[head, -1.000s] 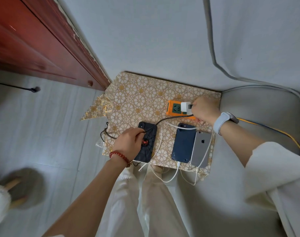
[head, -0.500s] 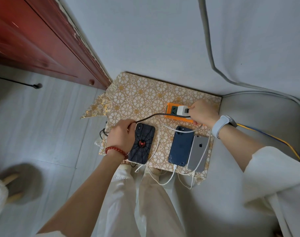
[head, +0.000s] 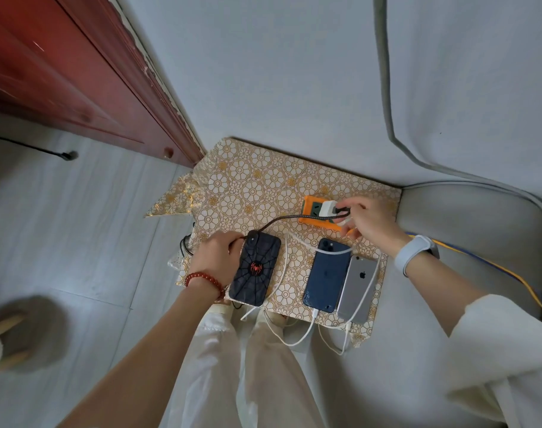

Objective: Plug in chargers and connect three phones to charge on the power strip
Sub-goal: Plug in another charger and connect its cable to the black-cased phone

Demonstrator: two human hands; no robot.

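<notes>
Since a moment ago, the spider-case phone [head: 255, 269] lies uncovered, the left hand [head: 216, 257] now gripping its far-left corner. Right hand [head: 368, 223] pinches the black braided cable [head: 282, 218] at the white charger [head: 329, 209] on the orange power strip [head: 313, 211]. Blue phone [head: 326, 276] and silver phone [head: 359, 287] lie right, white cables [head: 307, 330] trailing over the bench [head: 257, 183] edge.

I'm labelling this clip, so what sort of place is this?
Most likely a room in a home. A small table with a floral gold cloth stands against a plain wall, between a red-brown wooden door and a grey cushioned seat, on a pale tiled floor.
</notes>
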